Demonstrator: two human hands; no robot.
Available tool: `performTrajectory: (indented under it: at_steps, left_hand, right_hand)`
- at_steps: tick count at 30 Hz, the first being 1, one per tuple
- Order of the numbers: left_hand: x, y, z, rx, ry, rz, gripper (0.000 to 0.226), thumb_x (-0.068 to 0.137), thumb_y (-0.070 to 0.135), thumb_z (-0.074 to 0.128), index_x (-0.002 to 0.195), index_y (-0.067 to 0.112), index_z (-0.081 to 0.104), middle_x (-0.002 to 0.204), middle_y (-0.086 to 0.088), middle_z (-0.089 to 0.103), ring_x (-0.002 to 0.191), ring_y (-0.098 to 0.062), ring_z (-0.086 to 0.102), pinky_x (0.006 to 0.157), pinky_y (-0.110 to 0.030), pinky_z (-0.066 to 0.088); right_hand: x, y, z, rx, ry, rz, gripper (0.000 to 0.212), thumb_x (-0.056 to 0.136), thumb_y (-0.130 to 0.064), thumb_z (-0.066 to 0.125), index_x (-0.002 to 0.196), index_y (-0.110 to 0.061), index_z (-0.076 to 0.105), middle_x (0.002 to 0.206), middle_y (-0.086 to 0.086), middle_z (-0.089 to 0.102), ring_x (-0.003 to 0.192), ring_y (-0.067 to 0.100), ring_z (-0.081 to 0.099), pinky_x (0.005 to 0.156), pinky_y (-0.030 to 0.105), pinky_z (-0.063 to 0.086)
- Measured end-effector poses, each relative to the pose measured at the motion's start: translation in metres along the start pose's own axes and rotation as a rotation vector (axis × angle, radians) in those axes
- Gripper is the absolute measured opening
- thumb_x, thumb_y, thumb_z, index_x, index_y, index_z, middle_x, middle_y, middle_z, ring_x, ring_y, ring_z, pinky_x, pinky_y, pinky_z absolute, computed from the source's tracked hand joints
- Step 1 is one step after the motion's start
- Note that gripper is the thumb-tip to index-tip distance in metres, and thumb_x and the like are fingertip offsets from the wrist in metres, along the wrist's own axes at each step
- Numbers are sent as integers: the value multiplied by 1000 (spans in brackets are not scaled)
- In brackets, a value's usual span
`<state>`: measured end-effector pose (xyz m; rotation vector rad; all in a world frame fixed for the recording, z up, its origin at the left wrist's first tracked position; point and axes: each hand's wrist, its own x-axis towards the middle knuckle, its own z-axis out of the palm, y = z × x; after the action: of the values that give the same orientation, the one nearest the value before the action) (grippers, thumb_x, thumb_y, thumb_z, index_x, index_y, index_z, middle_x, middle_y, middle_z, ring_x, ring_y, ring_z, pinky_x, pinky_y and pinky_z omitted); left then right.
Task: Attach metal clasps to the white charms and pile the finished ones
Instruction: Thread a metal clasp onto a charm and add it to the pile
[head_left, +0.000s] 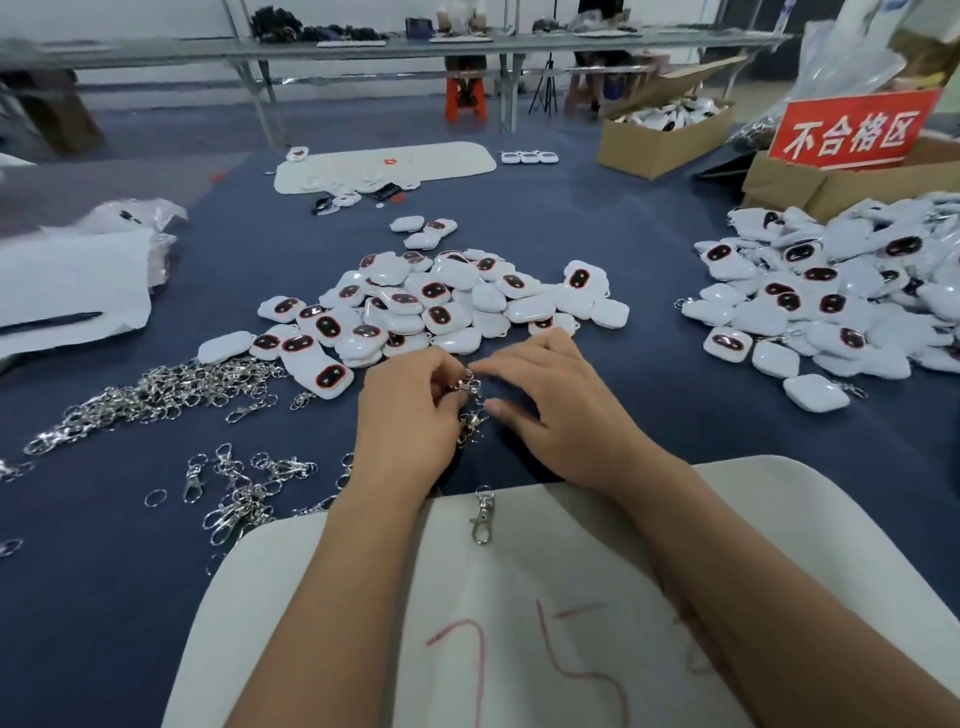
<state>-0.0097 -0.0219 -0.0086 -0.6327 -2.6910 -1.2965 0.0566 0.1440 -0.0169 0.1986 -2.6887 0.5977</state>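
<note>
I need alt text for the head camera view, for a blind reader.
Two hands, left hand and right hand, hold metal clasps above a blue table. Beyond lies a pile of white charms; loose clasps lie left, finished charms right.

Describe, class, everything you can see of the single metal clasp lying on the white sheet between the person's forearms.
The lone metal clasp is a shiny, silver-coloured swivel snap hook with a small split ring at its far end and the hook at its near end. It lies flat, lengthwise away from the person, near the far edge of the white sheet that bears red scribbles. It rests between the two forearms. Neither hand touches it, and no charm is attached to it.
</note>
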Motion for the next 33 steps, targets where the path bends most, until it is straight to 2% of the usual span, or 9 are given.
performTrajectory:
  at_steps: [3,8,12,15,19,22,26,29,33]
  left_hand:
    - [-3,4,1,-186,22,12,21,86,1,74,83,21,73,79,15,71,76,3,66,73,-7,49]
    - [-4,9,7,-324,-44,64,18,85,-2,75,85,16,72,75,8,71,71,-4,67,68,-12,52]
    - [-3,8,9,-332,53,54,15,86,4,76,90,17,70,82,5,71,76,-8,67,73,-15,53]
    - [0,2,7,-29,122,141,16,92,21,72,108,21,70,111,5,67,109,-13,58,97,-27,46]
    - [3,4,8,321,-100,192,45,102,35,55,144,20,52,150,2,48,148,-27,29,121,-44,23]
    - [1,8,11,267,-71,214,37,101,24,55,138,20,55,139,3,55,141,-26,37,120,-43,26]
    - [-1,6,12,154,-73,228,37,94,8,63,127,24,61,125,9,60,117,-13,52,94,-23,37]
    - [2,6,14,205,-88,222,44,93,11,68,134,25,60,129,8,57,121,-14,49,100,-24,38]
    - [1,6,16,254,-55,189,33,96,17,66,126,29,65,122,10,60,116,-15,49,90,-24,36]
  right_hand:
    - [1,1,1,18,-37,12,48,94,-29,74,141,-26,62,131,-14,66,113,19,50,102,37,40]
    - [-2,5,-2,193,166,79,16,90,-13,79,103,-23,80,84,-18,72,76,3,61,72,15,41]
    - [-4,7,-4,284,312,223,10,88,-8,80,84,-16,77,71,-16,69,65,1,61,63,8,41]
    - [-2,7,-5,312,341,317,11,89,-14,81,79,-16,75,68,-13,69,63,2,61,63,9,43]
    - [-2,8,-7,341,371,370,11,89,-14,81,79,-16,76,67,-14,69,65,2,62,65,9,44]
    - [-3,11,-9,440,412,405,13,91,-17,79,79,-17,76,69,-12,71,64,2,62,67,10,45]
    - [-2,13,-9,465,430,454,18,93,-22,77,77,-17,74,66,-14,68,62,0,58,65,10,42]
    - [-2,12,-11,492,431,452,20,94,-18,73,75,-12,68,66,-16,66,61,4,57,64,15,45]
    - [-5,9,-12,697,340,394,22,94,-8,71,77,-2,58,69,5,73,53,23,67,47,26,48]
